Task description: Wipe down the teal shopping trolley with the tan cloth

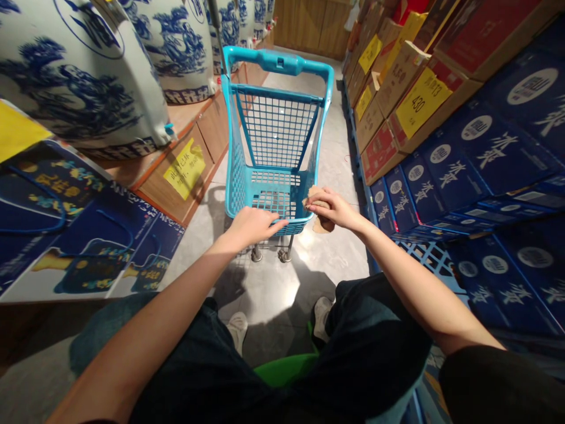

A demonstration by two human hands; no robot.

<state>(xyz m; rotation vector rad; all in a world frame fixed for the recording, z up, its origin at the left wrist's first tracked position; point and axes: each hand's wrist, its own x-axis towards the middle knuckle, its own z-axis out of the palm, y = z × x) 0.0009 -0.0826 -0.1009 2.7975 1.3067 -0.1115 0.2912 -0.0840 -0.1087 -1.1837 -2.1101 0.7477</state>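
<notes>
A light-blue plastic shopping cart (pixel 279 176) with a grid basket stands on the floor in front of me. My left hand (pixel 256 226) rests at the cart's near rim, palm down, with the thumb pointing right and nothing visible in it. By the near right corner of the basket, my right hand (pixel 331 207) is closed on a crumpled brown cloth (pixel 324 224), which hangs partly below the fingers. The undersides of both hands are hidden.
Big blue-and-white jars (pixel 176 44) line a wooden shelf (pixel 176 176) on the left, with dark blue boxes (pixel 88 235) nearer. Stacked blue boxes (pixel 468 153) and brown cartons (pixel 401 76) flank the right. A green seat (pixel 286 370) is beneath me.
</notes>
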